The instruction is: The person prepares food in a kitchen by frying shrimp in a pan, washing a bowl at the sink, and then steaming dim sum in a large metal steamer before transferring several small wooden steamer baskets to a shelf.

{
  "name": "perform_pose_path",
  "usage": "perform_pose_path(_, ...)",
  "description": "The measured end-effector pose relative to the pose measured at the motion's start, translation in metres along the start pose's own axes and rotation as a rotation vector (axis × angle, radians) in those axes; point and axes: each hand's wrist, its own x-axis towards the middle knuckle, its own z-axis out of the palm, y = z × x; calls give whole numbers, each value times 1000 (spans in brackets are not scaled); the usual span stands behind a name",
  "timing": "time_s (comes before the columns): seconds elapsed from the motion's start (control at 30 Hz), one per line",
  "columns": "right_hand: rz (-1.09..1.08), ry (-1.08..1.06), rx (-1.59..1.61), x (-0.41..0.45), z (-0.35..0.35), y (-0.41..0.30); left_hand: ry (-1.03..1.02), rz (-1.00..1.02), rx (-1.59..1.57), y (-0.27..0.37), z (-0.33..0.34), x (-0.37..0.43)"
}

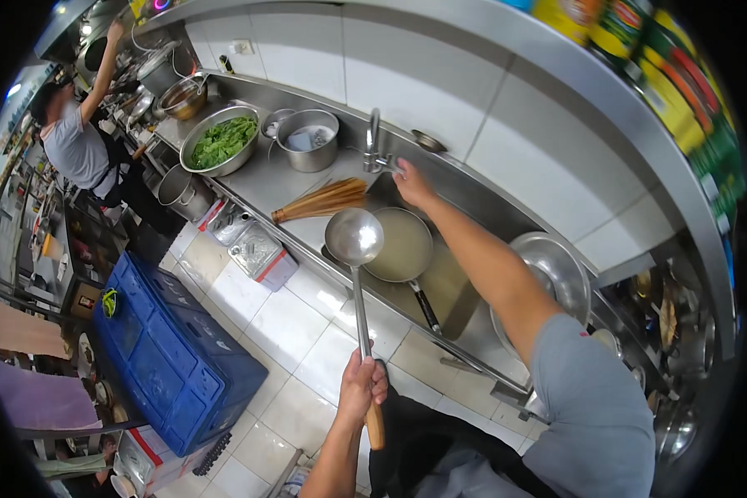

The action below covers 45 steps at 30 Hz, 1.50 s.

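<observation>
My left hand [362, 385] grips the wooden handle of a large metal ladle [355, 239], whose bowl is raised over the sink's front edge. At the back of the steel sink [459, 305], my right hand [413, 183] is at the lever of the chrome faucet [372, 140]; its fingertips are partly hidden. Beneath the ladle bowl and my right forearm, a frying pan [401, 246] with a black handle sits in the sink, holding cloudy liquid. A bamboo wok brush [320, 199] lies on the counter left of the sink.
Leafy greens fill a metal bowl [221, 142] beside a steel pot [312, 155]. A wide metal basin [576, 280] is at the right. Metal tins [258, 252] and a blue bin [180, 367] stand on the floor. Another person [78, 146] reaches up at the far left.
</observation>
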Motion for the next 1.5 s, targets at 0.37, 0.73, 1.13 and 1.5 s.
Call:
perform_pose_path(0.37,-54,-201,-222,32,50,-32,-63,-129,-156,117,-5,52)
perform_pose_path(0.73,-264,-210,-420,50,35,-31,-67,-212,-112,123,1,63)
perform_pose_path(1.13,94,62,-545,72,52,13,-3,-266,-11,97,0,4)
perform_pose_path(1.5,224,66,857,-317,-176,-61,-148,-339,231,71,86,-91)
